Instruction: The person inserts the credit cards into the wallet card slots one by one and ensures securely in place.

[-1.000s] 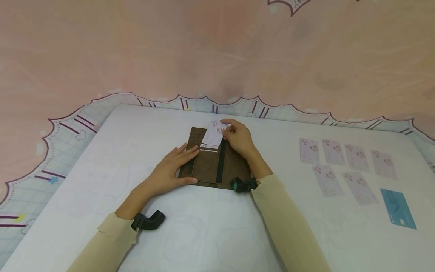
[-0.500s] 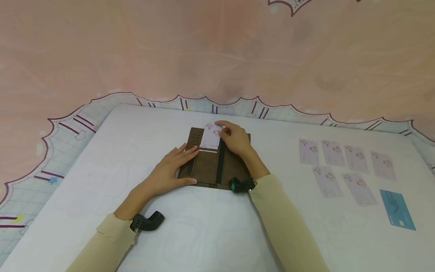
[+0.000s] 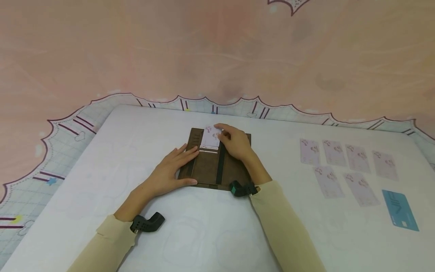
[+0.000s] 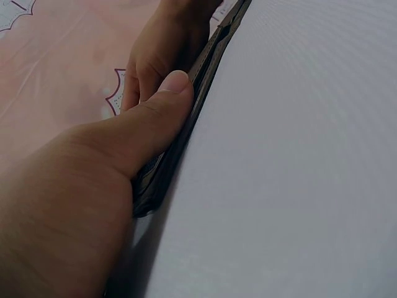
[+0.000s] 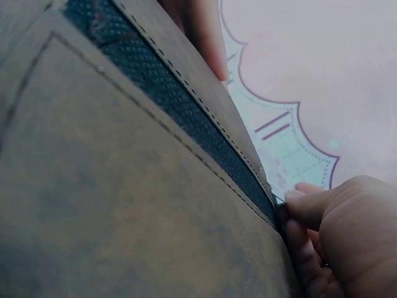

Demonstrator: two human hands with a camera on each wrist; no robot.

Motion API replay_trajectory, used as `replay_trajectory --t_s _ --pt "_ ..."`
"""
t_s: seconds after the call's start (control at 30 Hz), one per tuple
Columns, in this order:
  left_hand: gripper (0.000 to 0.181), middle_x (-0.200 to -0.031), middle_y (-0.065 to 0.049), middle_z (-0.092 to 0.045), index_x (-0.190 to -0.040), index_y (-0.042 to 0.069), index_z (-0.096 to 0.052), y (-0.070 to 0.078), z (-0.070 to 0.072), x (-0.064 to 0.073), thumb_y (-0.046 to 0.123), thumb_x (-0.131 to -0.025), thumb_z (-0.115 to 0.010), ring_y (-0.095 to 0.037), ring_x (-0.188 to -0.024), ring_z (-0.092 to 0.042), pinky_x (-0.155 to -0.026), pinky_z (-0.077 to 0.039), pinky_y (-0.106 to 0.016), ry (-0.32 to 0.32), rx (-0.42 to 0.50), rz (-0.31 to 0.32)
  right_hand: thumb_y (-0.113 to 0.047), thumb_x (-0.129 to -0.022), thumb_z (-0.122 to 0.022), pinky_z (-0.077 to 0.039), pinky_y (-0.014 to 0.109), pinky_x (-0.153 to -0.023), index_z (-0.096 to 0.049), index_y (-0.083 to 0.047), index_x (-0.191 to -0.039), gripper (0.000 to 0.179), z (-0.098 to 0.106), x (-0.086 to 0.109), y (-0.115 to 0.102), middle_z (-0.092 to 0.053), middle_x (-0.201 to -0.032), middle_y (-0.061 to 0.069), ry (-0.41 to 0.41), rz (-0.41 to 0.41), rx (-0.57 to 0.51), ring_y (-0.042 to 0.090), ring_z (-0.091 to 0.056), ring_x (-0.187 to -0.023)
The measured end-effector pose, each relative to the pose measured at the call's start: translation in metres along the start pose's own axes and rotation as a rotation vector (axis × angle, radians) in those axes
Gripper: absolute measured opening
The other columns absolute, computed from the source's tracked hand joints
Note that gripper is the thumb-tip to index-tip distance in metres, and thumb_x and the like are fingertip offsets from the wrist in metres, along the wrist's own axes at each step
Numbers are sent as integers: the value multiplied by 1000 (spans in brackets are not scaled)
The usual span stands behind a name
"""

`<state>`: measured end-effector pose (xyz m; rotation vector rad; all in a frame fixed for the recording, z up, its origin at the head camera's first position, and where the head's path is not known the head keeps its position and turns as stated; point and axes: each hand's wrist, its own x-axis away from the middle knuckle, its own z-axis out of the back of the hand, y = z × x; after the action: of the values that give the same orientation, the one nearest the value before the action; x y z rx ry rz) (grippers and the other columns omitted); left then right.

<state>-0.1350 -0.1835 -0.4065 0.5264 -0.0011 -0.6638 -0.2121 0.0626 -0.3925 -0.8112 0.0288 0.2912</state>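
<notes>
A brown leather wallet [image 3: 205, 168] lies spread flat on the white table, with dark bands running down its inside. My left hand [image 3: 168, 170] rests on its left part, fingers extended, thumb at the near edge; the left wrist view shows that thumb [image 4: 155, 118] lying over the wallet's layered edge. With thumb and index finger, my right hand [image 3: 238, 143] pinches the right side of a white card [image 3: 210, 138] with pinkish print. The card's lower end meets the upper slot, above the white edges of other cards. In the right wrist view the fingertips [image 5: 298, 202] are at the wallet's far edge.
To the right, several pale printed cards [image 3: 334, 153] lie in two rows, and a blue card [image 3: 400, 209] lies nearer the front. A patterned cloth [image 3: 217, 56] hangs behind the table's far edge. Black wrist cameras [image 3: 147, 222] sit at both wrists.
The white card has straightened from a tilt, shifted left and slid down toward the slot, covering more of the cards below. My right hand moved slightly left with it; my left hand stayed put.
</notes>
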Motion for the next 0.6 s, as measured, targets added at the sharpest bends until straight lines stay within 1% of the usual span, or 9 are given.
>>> replay_trajectory --t_s 0.1,0.4,0.6 --pt "84 -154 -2 -30 -150 16 -35 0 -1 0 47 -81 -73 -26 -145 -12 -116 -9 -48 2 -2 0 -16 -97 -55 -47 35 -72 -59 -18 -132 35 -1 1 0 -63 -97 5 5 32 8 20 -55 -82" --pt "85 -154 -2 -30 -149 15 -35 0 0 -1 45 -80 -74 -27 -144 -12 -116 -8 -47 7 -2 -6 -14 -96 -58 -43 33 -68 -62 -15 -129 33 -2 2 2 -58 -90 4 6 95 27 20 -52 -79" --pt "85 -154 -1 -30 -150 16 -35 -2 -2 -1 46 -81 -73 -27 -145 -12 -116 -9 -48 10 0 -9 -13 -95 -60 -45 34 -71 -62 -13 -128 33 -3 1 4 -58 -90 5 -8 125 23 20 -53 -82"
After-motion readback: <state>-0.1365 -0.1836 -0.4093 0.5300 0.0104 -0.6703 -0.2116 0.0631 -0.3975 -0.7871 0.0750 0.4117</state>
